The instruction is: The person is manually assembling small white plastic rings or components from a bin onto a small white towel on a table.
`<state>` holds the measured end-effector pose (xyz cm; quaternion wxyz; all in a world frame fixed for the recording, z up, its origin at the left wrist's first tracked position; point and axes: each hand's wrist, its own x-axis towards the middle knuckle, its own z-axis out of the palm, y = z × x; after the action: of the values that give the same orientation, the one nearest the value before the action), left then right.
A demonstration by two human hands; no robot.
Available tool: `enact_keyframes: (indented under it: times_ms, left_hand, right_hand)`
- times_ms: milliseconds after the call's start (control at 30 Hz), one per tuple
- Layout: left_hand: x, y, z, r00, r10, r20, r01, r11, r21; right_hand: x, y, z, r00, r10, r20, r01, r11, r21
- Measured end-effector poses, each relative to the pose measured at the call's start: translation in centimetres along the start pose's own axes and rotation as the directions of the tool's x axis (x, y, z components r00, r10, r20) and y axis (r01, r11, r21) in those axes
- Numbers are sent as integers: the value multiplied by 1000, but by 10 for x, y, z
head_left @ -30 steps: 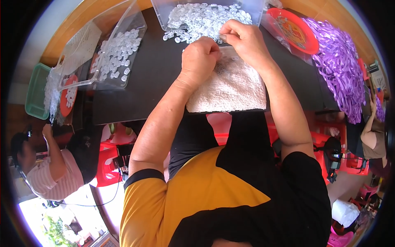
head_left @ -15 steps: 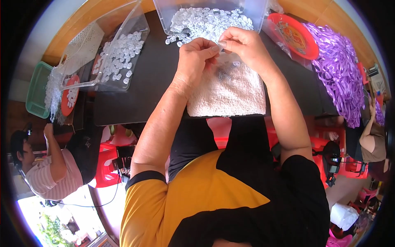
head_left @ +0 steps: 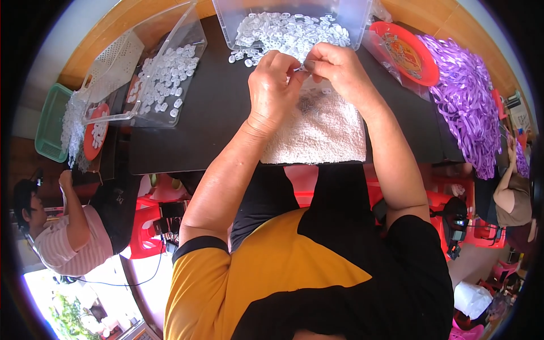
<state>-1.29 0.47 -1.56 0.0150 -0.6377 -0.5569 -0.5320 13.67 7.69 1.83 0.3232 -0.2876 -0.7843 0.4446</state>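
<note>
My left hand [head_left: 273, 88] and my right hand [head_left: 341, 72] meet above the far end of a white towel [head_left: 317, 141]. Both are closed in a pinch, fingertips almost touching. Whatever sits between them is tiny and mostly covered by the fingers, so I cannot make out its kind. On the towel beneath my hands lie small greyish bits [head_left: 309, 101], too fine to name. Just beyond my fingers, a clear plastic bin [head_left: 226, 25] holds a heap of small translucent plastic pieces with holes [head_left: 289, 31]. Several of these have spilled onto the table by its front edge.
Left on the black table [head_left: 218, 113] is a tilted clear box [head_left: 190, 85] of similar pieces. A green basket [head_left: 48, 139] stands farther left. At right are a red plate [head_left: 428, 62] with small metal parts and a purple ribbon heap [head_left: 462, 107]. Two people sit at either side.
My left hand has turned, so more of its back shows and its fingers point farther away from me. My right hand has shifted slightly. Both still pinch together at nearly the same spot.
</note>
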Motion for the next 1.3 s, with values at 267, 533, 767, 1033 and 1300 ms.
enact_keyframes:
  times_ms: [267,533,767,1033,1300]
  left_hand:
    - [-1,4,0,1000,1,-20,-1,1000,6]
    - [7,17,-11,816,-502,286,578,694,-430]
    - [10,6,-19,689,-541,482,689,284,-666]
    - [13,-6,-20,670,-396,627,679,-14,-734]
    - [13,-4,-24,656,-355,667,689,-79,-720]
  right_hand:
    - [-1,1,7,998,37,-42,-34,996,84]
    - [-1,0,9,999,8,-47,2,981,193]
    - [-2,-5,5,996,82,-24,-72,957,281]
    - [-1,-12,2,999,21,48,-39,909,416]
    - [-4,-18,11,999,-39,24,25,901,434]
